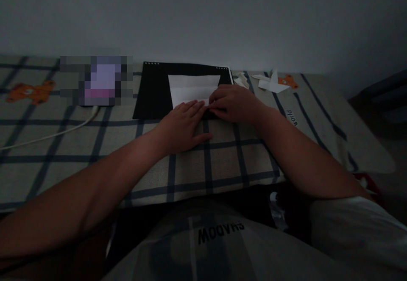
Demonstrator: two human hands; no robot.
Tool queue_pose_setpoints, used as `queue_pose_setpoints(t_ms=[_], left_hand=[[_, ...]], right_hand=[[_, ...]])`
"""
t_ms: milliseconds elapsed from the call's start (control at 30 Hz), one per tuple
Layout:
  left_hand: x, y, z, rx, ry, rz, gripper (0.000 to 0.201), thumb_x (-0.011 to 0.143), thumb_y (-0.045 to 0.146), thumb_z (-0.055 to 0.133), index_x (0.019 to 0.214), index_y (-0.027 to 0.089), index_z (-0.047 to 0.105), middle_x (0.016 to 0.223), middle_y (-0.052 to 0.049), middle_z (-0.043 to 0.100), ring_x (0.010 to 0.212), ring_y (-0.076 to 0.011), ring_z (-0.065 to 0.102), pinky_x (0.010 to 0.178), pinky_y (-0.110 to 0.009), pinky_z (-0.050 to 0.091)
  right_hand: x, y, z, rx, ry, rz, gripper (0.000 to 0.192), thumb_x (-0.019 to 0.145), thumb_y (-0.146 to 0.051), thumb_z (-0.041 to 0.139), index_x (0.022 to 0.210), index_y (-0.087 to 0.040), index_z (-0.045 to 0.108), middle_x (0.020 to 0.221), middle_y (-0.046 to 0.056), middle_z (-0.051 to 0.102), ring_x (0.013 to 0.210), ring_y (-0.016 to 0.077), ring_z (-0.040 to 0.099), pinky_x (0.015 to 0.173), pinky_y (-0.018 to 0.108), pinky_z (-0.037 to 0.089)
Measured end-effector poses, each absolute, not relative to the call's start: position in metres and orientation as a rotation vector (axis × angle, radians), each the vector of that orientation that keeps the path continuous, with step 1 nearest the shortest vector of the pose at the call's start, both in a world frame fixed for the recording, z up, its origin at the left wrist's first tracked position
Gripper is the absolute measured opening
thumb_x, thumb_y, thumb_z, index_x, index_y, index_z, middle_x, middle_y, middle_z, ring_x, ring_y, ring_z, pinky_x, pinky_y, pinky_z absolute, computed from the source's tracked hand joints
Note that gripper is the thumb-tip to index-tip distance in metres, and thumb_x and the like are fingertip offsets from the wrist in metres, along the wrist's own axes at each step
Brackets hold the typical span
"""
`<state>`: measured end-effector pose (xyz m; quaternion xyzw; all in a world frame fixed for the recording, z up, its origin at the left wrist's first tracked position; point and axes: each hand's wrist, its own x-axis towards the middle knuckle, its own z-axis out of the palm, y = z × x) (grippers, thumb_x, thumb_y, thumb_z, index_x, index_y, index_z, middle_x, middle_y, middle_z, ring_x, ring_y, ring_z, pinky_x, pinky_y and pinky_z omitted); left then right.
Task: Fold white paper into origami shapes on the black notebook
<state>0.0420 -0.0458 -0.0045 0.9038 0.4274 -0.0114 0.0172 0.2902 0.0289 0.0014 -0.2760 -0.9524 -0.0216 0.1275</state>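
Folding step: one white paper (193, 88), centre frame, on one black pad (152, 90). Left hand (182, 124) flat, pressing its lower edge; right hand (233, 103) pinching the fold. Next: a firm, even crease. Folded paper scraps (270, 84), upper right, several; one cable (47, 134), left.

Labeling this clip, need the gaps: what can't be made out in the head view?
- Near edge of the white paper: covered by the left hand and right hand, so the fold under the fingertips is hidden.
- Object left of the black pad: pixel-blurred patch, unidentifiable.
- White cable: runs off the left edge; its far end goes under the blur.
- Paper scraps: too small and dim to tell their shapes.
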Motion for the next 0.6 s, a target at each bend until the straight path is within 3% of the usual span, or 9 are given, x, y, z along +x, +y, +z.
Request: queue_pose_setpoints(t_ms=[233, 600], left_hand=[[0.043, -0.047, -0.004, 2.811, 1.335, -0.041, 0.092, 0.119, 0.065, 0.05, 0.181, -0.001, 0.04, 0.191, -0.025, 0.037, 0.181, -0.0379, 0.034, 0.149, -0.049, 0.025], [0.043, -0.046, -0.005, 2.816, 1.334, -0.029, 0.092, 0.118, 0.066, 0.05, 0.181, -0.002, 0.04, 0.191, -0.025, 0.038, 0.181, -0.0377, 0.034, 0.149, -0.047, 0.024]], right_hand=[[0.29, 0.026, 0.003, -0.846, -2.799, -0.014, 0.034, 0.106, -0.027, 0.062, 0.117, -0.02, 0.094, 0.122, 0.013, 0.089, 0.112, 0.0308, 0.075, 0.099, 0.044, 0.051], [0.292, 0.028, 0.013, -0.904, -2.827, -0.006, 0.036, 0.107, -0.026, 0.058, 0.102, -0.017, 0.093, 0.114, 0.014, 0.088, 0.111, 0.0308, 0.071, 0.102, 0.046, 0.05]])
